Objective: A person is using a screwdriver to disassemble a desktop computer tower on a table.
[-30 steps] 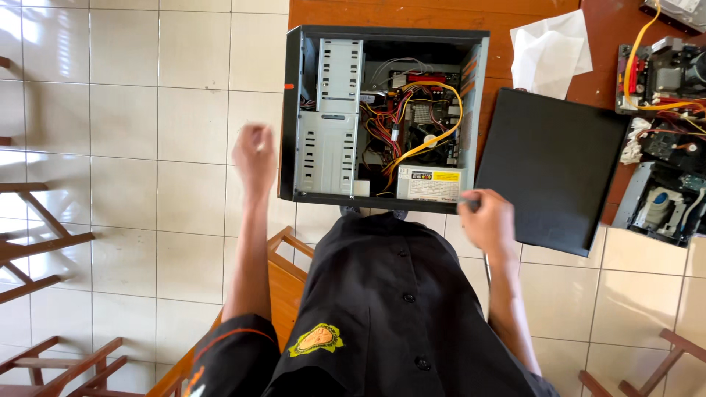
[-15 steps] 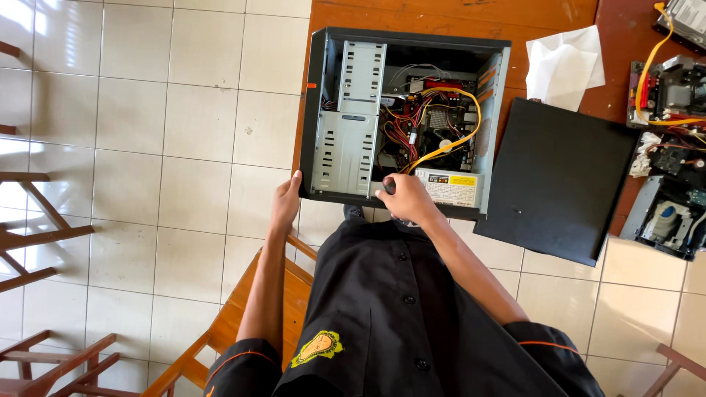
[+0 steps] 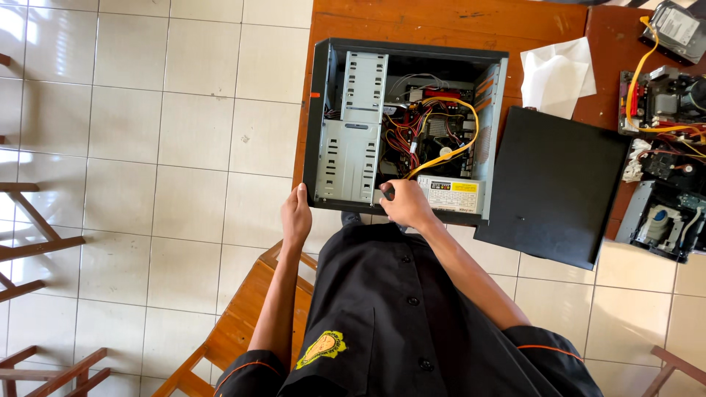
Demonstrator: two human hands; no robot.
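The open computer case [image 3: 346,147] lies on the wooden tabletop [image 3: 441,22]. The left hand [image 3: 296,217] rests flat against its near corner, fingers together; the right hand [image 3: 404,204] curls its fingers over the near edge beside the power supply [image 3: 454,195].

At twelve o'clock the table [image 3: 382,18] runs past the top edge. At three o'clock the loose computer parts [image 3: 665,147] are cut by the right edge. The right hand [image 3: 406,204] covers whatever its fingers grip at the open computer case [image 3: 408,121]; the label print there is too small to tell.
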